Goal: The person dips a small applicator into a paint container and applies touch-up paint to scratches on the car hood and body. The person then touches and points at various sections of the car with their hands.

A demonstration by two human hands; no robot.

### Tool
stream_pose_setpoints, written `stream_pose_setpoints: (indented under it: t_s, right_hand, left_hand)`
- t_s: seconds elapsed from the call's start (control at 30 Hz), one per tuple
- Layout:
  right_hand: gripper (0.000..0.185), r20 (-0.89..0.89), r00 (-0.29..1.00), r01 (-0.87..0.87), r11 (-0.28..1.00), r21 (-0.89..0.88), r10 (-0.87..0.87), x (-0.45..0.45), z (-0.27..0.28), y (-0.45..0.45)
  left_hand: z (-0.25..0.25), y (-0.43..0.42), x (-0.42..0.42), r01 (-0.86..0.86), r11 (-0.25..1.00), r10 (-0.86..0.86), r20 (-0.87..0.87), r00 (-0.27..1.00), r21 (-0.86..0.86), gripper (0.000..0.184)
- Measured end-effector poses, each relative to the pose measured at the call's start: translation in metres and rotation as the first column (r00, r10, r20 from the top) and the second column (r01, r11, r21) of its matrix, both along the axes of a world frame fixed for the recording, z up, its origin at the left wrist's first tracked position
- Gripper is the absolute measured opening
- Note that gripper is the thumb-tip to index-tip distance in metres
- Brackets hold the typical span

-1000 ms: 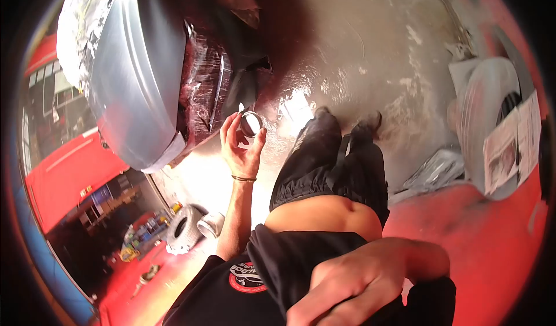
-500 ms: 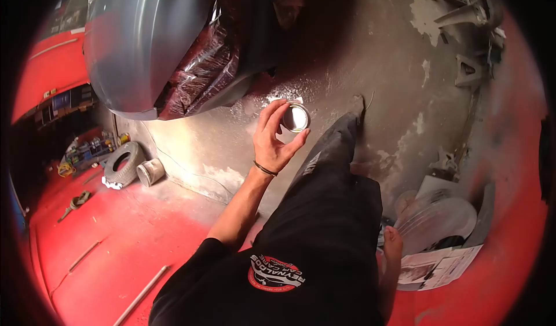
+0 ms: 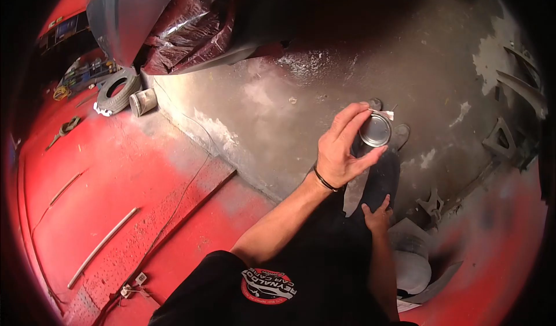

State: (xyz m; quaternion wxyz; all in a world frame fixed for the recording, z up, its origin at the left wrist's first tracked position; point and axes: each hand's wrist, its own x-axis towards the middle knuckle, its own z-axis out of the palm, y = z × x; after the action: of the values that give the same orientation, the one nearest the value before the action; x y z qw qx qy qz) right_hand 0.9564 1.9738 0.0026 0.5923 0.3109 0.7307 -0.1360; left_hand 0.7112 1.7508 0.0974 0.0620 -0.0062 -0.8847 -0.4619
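My left hand [image 3: 343,149] is stretched out in front of me, gripping a small round metal tin [image 3: 375,130] by its rim between thumb and fingers. The tin's silvery round end faces up at me, and its sides are mostly hidden. Lower down, beside my dark trouser leg, is my right hand [image 3: 377,215], its fingers apart and nothing visible in it. My shoes [image 3: 401,134] show partly behind the tin on the grey floor.
A dark car body part [image 3: 130,19] with wrinkled plastic over its lamp area [image 3: 191,30] stands at upper left. Beyond it are a tire [image 3: 119,91] and a bucket [image 3: 143,102]. A pale rod [image 3: 103,248] lies on the red floor; loose parts [image 3: 501,138] lie at right.
My view has turned and shifted. The tin and left hand now appear farther right, over my feet. My right hand has come forward beside my leg, and its fingers show apart.
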Motion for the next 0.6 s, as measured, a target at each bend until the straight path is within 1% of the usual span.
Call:
stream_pose_setpoints:
  t_s: [0.03,0.17,0.27,0.4,0.43,0.53,0.6]
  right_hand:
    - [0.107,-0.047,0.999,0.029,0.999,0.026,-0.028,0.000,-0.007,0.006]
    - [0.095,-0.123,0.976,-0.173,0.983,0.069,0.180,-0.024,-0.005,0.024]
    - [0.093,-0.211,0.939,-0.263,0.963,0.063,0.270,-0.026,-0.008,0.040]
    - [0.091,-0.178,0.936,-0.292,0.953,0.084,0.302,-0.040,-0.005,0.048]
    - [0.090,-0.172,0.928,-0.320,0.943,0.088,0.331,-0.040,-0.007,0.052]
    - [0.090,-0.164,0.928,-0.326,0.942,0.084,0.335,-0.052,-0.004,0.055]
    - [0.086,-0.207,0.895,-0.392,0.918,0.058,0.395,-0.052,-0.008,0.063]
  left_hand:
    - [-0.008,0.003,-0.001,-0.010,1.000,0.010,-0.006,1.000,-0.006,0.076]
    - [-0.035,0.014,-0.005,-0.071,0.997,0.070,-0.010,0.997,-0.030,0.076]
    - [-0.048,0.021,-0.006,-0.128,0.990,0.127,-0.014,0.992,-0.058,0.077]
    - [-0.055,0.028,-0.010,-0.190,0.979,0.191,0.000,0.982,-0.071,0.078]
    - [-0.058,0.030,-0.011,-0.203,0.976,0.201,-0.028,0.979,-0.078,0.078]
    - [-0.059,0.032,-0.010,-0.235,0.969,0.235,-0.007,0.972,-0.078,0.078]
    - [-0.060,0.030,-0.005,-0.262,0.961,0.262,-0.006,0.965,-0.086,0.078]
